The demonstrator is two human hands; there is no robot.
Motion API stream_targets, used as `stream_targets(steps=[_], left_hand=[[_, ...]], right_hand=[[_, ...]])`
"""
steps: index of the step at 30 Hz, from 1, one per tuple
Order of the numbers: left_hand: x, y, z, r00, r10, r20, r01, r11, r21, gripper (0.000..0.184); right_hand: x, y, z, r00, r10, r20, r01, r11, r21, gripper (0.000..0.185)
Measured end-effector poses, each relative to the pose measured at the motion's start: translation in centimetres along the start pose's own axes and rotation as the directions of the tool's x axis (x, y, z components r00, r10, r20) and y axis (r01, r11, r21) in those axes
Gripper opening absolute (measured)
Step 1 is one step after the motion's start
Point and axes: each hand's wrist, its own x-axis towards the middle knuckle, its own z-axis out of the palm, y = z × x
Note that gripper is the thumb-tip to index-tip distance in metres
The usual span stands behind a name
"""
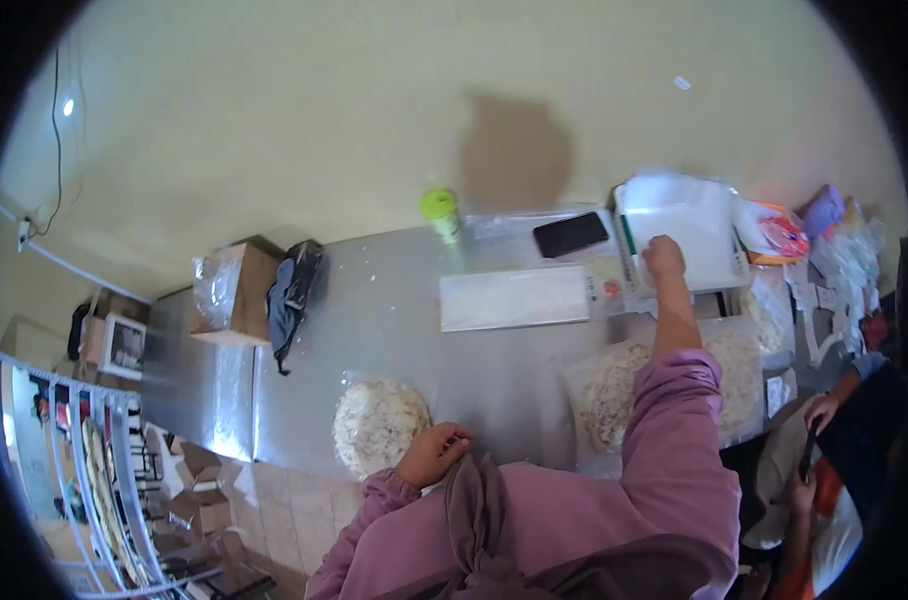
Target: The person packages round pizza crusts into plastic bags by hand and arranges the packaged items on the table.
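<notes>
My right hand [664, 258] reaches over a white basket [624, 240] holding white sheets or bags [689, 225]; its fingers are closed at the near left part of them, and what they pinch is too small to tell. Near the table's front edge, my left hand [435, 453] has its fingers curled, beside a round bag of pale shredded food [376, 425]. Whether it holds anything is hidden. Two more flat bags of similar food, one left [614, 395] and one right [734, 375], lie under and beside my right arm.
A long white packet [514, 299], a black phone [571, 235] and a green-lidded cup [440, 212] are on the metal table [314, 400]. A cardboard box [236, 292] and dark bag [294, 290] stand left. Plastic bags [844, 270] and a person's hands [814, 430] are at right.
</notes>
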Motion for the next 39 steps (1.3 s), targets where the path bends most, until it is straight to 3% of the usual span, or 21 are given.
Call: stream_targets(steps=[6,10,13,15,17,19,20,21,23,25,26,27,28,29,30,32,33,35,37,38,39], left_hand=[[0.0,-0.8,-0.1,0.999,0.022,0.028,-0.021,0.999,-0.035,0.019],[-0.5,-0.8,-0.4,0.997,-0.051,0.049,0.059,0.982,-0.178,0.017],[-0.8,-1.9,-1.2,1.000,0.026,0.004,-0.025,0.979,-0.201,0.021],[-0.6,-4.0,-1.7,0.997,0.065,-0.045,-0.075,0.955,-0.285,0.028],[-0.8,-4.7,-2.5,0.989,0.093,-0.115,-0.130,0.919,-0.372,0.036],[-1.1,-4.7,-3.9,0.954,0.098,-0.283,-0.255,0.763,-0.594,0.063],[-1.6,-4.8,-4.7,0.949,0.097,-0.301,-0.268,0.753,-0.601,0.063],[-2.2,-5.1,-5.7,0.945,0.073,-0.319,-0.279,0.689,-0.668,0.071],[-3.1,-6.0,-7.3,0.935,0.045,-0.351,-0.304,0.610,-0.732,0.081],[-3.9,-6.9,-8.3,0.959,0.115,-0.258,-0.282,0.394,-0.875,0.094],[-4.0,-7.1,-8.3,0.958,0.111,-0.264,-0.287,0.384,-0.878,0.094],[-3.8,-7.2,-8.0,0.942,0.268,-0.204,-0.283,0.301,-0.911,0.089],[-3.6,-7.5,-8.0,0.894,0.423,-0.149,-0.261,0.222,-0.939,0.084],[-3.6,-8.2,-8.0,0.895,0.420,-0.148,-0.258,0.217,-0.941,0.084],[-3.6,-8.9,-7.9,0.924,0.370,-0.099,-0.210,0.274,-0.939,0.068],[-4.3,-9.8,-8.1,0.952,0.304,-0.041,-0.146,0.331,-0.932,0.053],[-5.1,-9.8,-8.4,0.959,0.268,-0.089,-0.178,0.331,-0.927,0.036],[-6.5,-9.0,-9.5,0.965,0.223,-0.134,-0.206,0.341,-0.917,0.020],[-7.6,-7.7,-10.6,0.975,0.067,-0.211,-0.213,0.534,-0.818,0.007],[-7.7,-7.8,-11.0,0.976,0.057,-0.208,-0.206,0.541,-0.816,0.007],[-7.7,-7.8,-11.2,0.960,0.078,-0.271,-0.246,0.700,-0.670,0.007]], right_hand=[[-2.2,-0.7,-2.5,0.972,0.157,-0.177,-0.144,0.986,0.083,0.018],[-3.9,-2.9,-5.4,0.939,0.012,-0.343,0.079,0.964,0.252,0.018],[-9.6,-9.0,-9.2,0.958,-0.196,-0.212,0.285,0.755,0.590,0.017],[-12.5,-12.1,-8.8,0.945,-0.308,0.107,0.034,0.421,0.906,0.011],[-17.1,-16.3,-9.8,0.864,-0.484,0.138,-0.018,0.243,0.970,0.017],[-20.7,-19.2,-9.8,0.704,-0.694,0.153,-0.131,0.085,0.988,0.028],[-22.7,-20.6,-10.1,0.612,-0.777,0.145,-0.216,0.012,0.976,0.032],[-24.5,-21.7,-10.1,0.599,-0.786,0.151,-0.210,0.028,0.977,0.032],[-27.6,-23.4,-9.7,0.377,-0.915,0.145,-0.585,-0.114,0.803,0.038],[-30.0,-24.3,-8.8,0.319,-0.939,0.129,-0.676,-0.130,0.726,0.042],[-31.0,-24.5,-8.4,0.282,-0.954,0.101,-0.759,-0.157,0.632,0.046],[-31.8,-24.7,-8.0,0.278,-0.954,0.109,-0.760,-0.149,0.632,0.046],[-32.5,-24.8,-7.5,0.303,-0.951,0.057,-0.819,-0.229,0.526,0.048],[-33.0,-24.9,-7.0,0.337,-0.942,0.009,-0.862,-0.304,0.405,0.050],[-33.0,-24.4,-6.0,0.339,-0.941,0.016,-0.864,-0.304,0.401,0.050],[-32.0,-22.4,-4.0,0.441,-0.891,0.112,-0.694,-0.259,0.671,0.041],[-32.2,-21.7,-3.7,0.443,-0.889,0.117,-0.702,-0.263,0.661,0.041],[-32.4,-20.6,-3.0,0.705,-0.673,0.223,-0.511,-0.264,0.818,0.038],[-32.9,-20.5,-1.9,0.752,-0.597,0.280,-0.471,-0.187,0.862,0.036],[-33.4,-20.9,-1.5,0.899,-0.342,0.274,-0.260,0.087,0.962,0.034],[-33.9,-21.1,-1.0,0.984,-0.091,0.150,-0.101,0.407,0.908,0.033]])
